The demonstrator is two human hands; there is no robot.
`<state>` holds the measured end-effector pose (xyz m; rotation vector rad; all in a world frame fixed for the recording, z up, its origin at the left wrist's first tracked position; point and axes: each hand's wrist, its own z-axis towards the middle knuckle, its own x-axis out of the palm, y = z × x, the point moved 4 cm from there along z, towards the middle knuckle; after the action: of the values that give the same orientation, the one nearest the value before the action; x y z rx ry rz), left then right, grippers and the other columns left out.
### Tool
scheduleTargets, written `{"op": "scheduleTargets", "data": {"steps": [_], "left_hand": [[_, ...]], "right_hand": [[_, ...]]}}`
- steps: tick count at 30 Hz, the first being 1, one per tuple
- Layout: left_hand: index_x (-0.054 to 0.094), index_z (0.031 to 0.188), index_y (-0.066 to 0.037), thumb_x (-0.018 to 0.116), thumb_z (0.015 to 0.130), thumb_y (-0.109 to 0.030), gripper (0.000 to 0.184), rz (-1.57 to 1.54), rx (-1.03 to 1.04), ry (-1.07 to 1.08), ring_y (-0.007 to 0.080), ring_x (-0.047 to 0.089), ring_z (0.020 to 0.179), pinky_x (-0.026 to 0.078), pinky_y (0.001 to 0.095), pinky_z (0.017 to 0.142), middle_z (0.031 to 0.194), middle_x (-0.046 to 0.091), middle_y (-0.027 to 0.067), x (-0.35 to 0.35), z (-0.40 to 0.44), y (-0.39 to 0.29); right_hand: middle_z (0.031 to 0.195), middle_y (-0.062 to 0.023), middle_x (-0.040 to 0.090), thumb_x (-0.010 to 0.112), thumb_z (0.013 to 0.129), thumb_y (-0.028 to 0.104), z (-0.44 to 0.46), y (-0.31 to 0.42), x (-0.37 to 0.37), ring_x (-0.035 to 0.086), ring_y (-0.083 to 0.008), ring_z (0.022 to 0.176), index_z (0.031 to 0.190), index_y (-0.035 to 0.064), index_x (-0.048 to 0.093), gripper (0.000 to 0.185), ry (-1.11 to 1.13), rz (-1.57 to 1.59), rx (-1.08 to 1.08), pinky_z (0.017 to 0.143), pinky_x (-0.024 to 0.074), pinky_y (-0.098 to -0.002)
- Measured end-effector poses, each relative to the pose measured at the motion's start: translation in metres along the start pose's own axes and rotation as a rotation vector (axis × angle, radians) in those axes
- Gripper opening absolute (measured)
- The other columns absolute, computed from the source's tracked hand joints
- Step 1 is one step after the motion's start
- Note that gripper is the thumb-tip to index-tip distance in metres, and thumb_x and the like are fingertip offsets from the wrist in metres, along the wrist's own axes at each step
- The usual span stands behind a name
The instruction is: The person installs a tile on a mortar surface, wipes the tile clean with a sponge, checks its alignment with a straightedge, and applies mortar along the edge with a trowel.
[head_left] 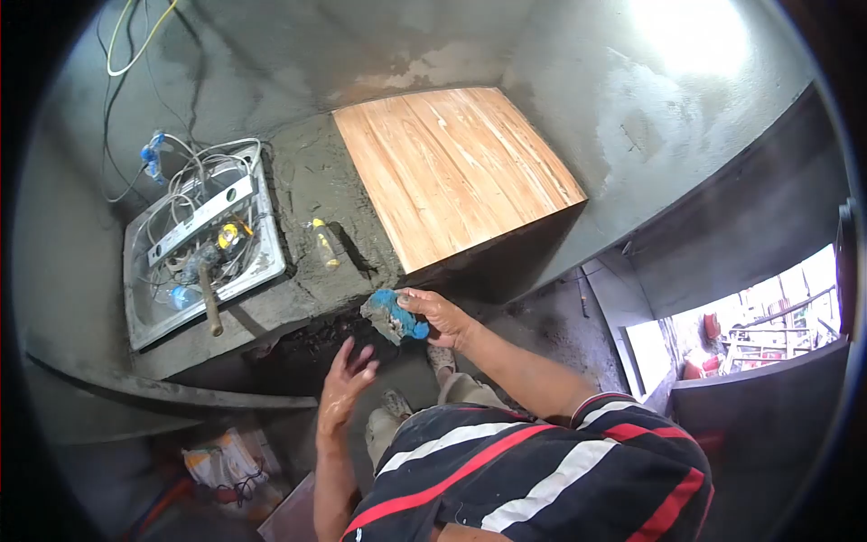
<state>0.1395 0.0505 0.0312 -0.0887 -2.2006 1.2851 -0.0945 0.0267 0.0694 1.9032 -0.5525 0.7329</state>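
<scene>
Striped shirt point(515, 452) nearest, nr side of wood-look tile point(452, 172); hands apart: L hand point(343, 388) splayed loose, nr-left of tile, R hand point(441, 318) clamped on mucky blue wad point(390, 316), just off tile's nr edge. Yellow-handled tool point(325, 244) lies L of tile, sink point(269, 239) w/ white bar point(200, 221) further L, grey wall point(433, 54) behind.

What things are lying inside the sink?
The sink holds tangled cables, a white bar, a yellow item and a wooden-handled tool jutting out; the bottom beneath them is hidden.
</scene>
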Motion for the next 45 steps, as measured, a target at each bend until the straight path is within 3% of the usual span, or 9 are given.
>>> {"op": "scheduleTargets", "data": {"steps": [5,11,14,19,20,25,27,39,45], "left_hand": [[0.043,0.148,-0.004,0.073,0.090,-0.006,0.066,-0.263,0.085,0.076,0.0214,0.066,0.113,0.059,0.0392,0.088,0.125,0.065,0.0127,0.060,0.014,-0.039],[0.054,0.136,-0.005,0.070,0.090,-0.002,0.048,-0.214,0.022,-0.054,0.0183,0.070,0.091,0.062,0.0387,0.080,0.114,0.068,0.0067,0.058,0.046,-0.005],[0.055,0.135,-0.003,0.068,0.091,0.000,0.046,-0.167,0.082,-0.101,0.0162,0.068,0.088,0.062,0.0377,0.077,0.114,0.067,0.0066,0.066,0.056,-0.004],[0.049,0.145,0.003,0.065,0.092,0.003,0.056,0.431,0.329,-0.080,0.0160,0.064,0.106,0.054,0.0306,0.091,0.126,0.065,0.0090,0.106,0.066,-0.031],[0.050,0.143,0.006,0.076,0.089,-0.010,0.062,0.596,0.440,-0.084,0.0187,0.063,0.106,0.054,0.0319,0.090,0.123,0.064,0.0113,0.098,0.078,-0.016],[0.054,0.139,0.005,0.076,0.087,-0.010,0.058,0.446,0.238,0.196,0.0273,0.063,0.115,0.051,0.0392,0.098,0.126,0.063,0.0176,0.113,0.079,-0.035],[0.057,0.133,0.004,0.074,0.084,-0.007,0.053,1.203,0.745,0.001,0.0383,0.059,0.121,0.047,0.0473,0.104,0.128,0.061,0.0202,0.124,0.085,-0.056],[0.070,0.095,-0.001,0.074,0.079,-0.010,0.018,1.603,0.886,0.147,0.0342,0.060,0.108,0.044,0.0492,0.099,0.110,0.063,0.0154,0.206,0.219,-0.046],[0.068,0.088,-0.002,0.074,0.075,-0.012,0.018,1.600,0.858,0.225,0.0340,0.056,0.105,0.044,0.0495,0.096,0.100,0.059,0.0128,0.266,0.258,-0.034]], "right_hand": [[0.122,-0.0107,0.068,0.067,0.100,0.020,0.006,-0.009,0.005,0.068,-0.0164,0.106,0.138,-0.0038,0.052,0.047,0.029,-0.050,0.013,0.096,0.0545,-0.0335],[0.113,-0.0136,0.070,0.069,0.098,0.022,-0.011,0.018,-0.002,0.067,-0.0180,0.098,0.120,-0.0031,0.063,0.035,-0.330,-1.161,-0.337,0.088,0.0542,-0.0340],[0.113,-0.0211,0.070,0.071,0.096,0.032,-0.025,0.027,0.003,0.069,-0.0259,0.101,0.118,-0.0051,0.066,0.043,-0.336,-1.094,-0.281,0.090,0.0543,-0.0368],[0.115,-0.0272,0.068,0.074,0.088,0.047,-0.035,0.030,0.003,0.066,-0.0418,0.108,0.118,-0.0055,0.066,0.061,-0.395,-1.476,-0.696,0.099,0.0511,-0.0459],[0.111,-0.0219,0.071,0.080,0.083,0.039,-0.038,0.036,0.004,0.068,-0.0339,0.103,0.119,-0.0044,0.066,0.058,-0.444,-1.427,-0.684,0.095,0.0527,-0.0412],[0.100,-0.0012,0.070,0.075,0.088,0.012,-0.058,0.050,-0.042,0.062,-0.0111,0.092,0.114,0.0021,0.068,0.029,-0.502,-0.724,-0.334,0.085,0.0512,-0.0299],[0.098,-0.0012,0.070,0.072,0.089,0.011,-0.076,0.066,-0.076,0.060,-0.0089,0.086,0.114,0.0025,0.069,0.026,-0.613,-0.693,-0.455,0.078,0.0507,-0.0280],[0.112,-0.0041,0.066,0.069,0.095,0.023,-0.188,0.198,-0.242,0.060,-0.0142,0.103,0.121,-0.0004,0.064,0.036,-1.145,-0.453,-0.793,0.092,0.0471,-0.0305],[0.103,-0.0275,0.068,0.074,0.090,0.031,-0.210,0.282,-0.334,0.067,-0.0365,0.096,0.109,-0.0061,0.066,0.043,-1.509,-0.952,-0.745,0.088,0.0512,-0.0427]]}}
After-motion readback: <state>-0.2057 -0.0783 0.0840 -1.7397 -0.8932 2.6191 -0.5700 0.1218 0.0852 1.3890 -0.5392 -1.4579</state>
